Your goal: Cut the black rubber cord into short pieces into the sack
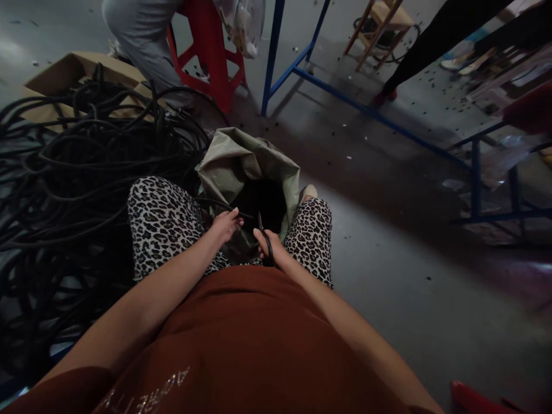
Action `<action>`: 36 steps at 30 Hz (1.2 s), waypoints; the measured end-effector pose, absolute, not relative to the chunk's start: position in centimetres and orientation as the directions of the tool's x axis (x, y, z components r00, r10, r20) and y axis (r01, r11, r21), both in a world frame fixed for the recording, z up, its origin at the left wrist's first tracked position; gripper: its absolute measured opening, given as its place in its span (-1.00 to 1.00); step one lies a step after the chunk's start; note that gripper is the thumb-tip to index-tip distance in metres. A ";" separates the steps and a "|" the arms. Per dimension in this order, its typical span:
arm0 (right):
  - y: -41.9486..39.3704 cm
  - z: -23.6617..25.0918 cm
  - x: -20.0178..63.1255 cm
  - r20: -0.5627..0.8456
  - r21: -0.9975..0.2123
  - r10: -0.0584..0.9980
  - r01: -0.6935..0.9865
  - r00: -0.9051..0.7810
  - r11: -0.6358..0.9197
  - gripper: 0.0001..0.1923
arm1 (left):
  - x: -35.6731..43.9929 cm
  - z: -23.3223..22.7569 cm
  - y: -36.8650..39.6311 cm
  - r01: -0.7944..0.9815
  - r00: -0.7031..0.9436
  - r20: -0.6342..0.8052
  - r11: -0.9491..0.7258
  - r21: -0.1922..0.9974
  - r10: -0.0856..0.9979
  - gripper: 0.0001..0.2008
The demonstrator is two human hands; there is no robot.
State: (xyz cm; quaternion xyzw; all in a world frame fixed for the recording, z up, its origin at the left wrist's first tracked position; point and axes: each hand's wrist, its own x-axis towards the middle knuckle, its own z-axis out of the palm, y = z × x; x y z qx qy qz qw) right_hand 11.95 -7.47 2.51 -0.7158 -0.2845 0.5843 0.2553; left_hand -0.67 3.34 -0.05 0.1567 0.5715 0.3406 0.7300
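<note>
I sit with my knees apart in leopard-print trousers, and a grey-green sack [241, 164] stands open between them. My left hand [225, 223] pinches a thin black cable [215, 204] that runs in from the pile on my left. My right hand [268, 246] grips a pair of scissors [264, 233] by black handles, blades pointing up toward the sack's dark mouth. The two hands are close together just above my lap, near the sack's rim.
A big tangle of black cables [73, 172] covers the floor at my left, over flattened cardboard [77, 72]. Another person's grey trouser leg [142, 40] stands by a red stool [211, 52]. Blue metal frames [345, 98] cross the concrete floor to the right.
</note>
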 end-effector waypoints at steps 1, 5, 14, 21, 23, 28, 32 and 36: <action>-7.5 2.7 11.9 -0.694 -0.702 0.709 0.100 0.124 -0.705 -0.62 | -0.7 0.0 3.4 -0.333 0.119 -0.723 0.713 0.617 0.681 -0.76; -7.8 3.2 11.7 -0.667 -0.737 0.744 0.122 0.019 -0.664 -0.63 | -0.6 0.5 3.6 -0.366 0.126 -0.713 0.700 0.613 0.690 -0.74; -7.6 1.7 11.7 -0.648 -0.733 0.761 0.244 0.035 -0.635 -0.55 | -0.3 1.2 3.0 -0.314 0.079 -0.692 0.677 0.666 0.718 -0.78; -7.3 1.2 11.6 -0.649 -0.718 0.760 0.301 0.035 -0.627 -0.49 | 0.0 0.7 2.3 -0.297 0.083 -0.701 0.689 0.661 0.708 -0.76; -7.3 1.1 11.5 -0.655 -0.715 0.754 0.284 0.049 -0.639 -0.49 | 0.0 0.5 2.2 -0.292 0.090 -0.702 0.692 0.660 0.707 -0.76; -7.4 0.7 11.5 -0.637 -0.727 0.768 0.277 0.067 -0.628 -0.51 | 0.0 0.3 2.1 -0.303 0.094 -0.700 0.690 0.657 0.708 -0.74; -7.4 0.4 11.6 -0.629 -0.735 0.775 0.278 0.063 -0.619 -0.50 | 0.0 0.6 2.1 -0.312 0.109 -0.704 0.696 0.647 0.702 -0.74; -7.5 0.4 11.6 -0.635 -0.732 0.769 0.265 0.070 -0.628 -0.52 | 0.0 0.8 2.0 -0.337 0.129 -0.701 0.696 0.635 0.702 -0.73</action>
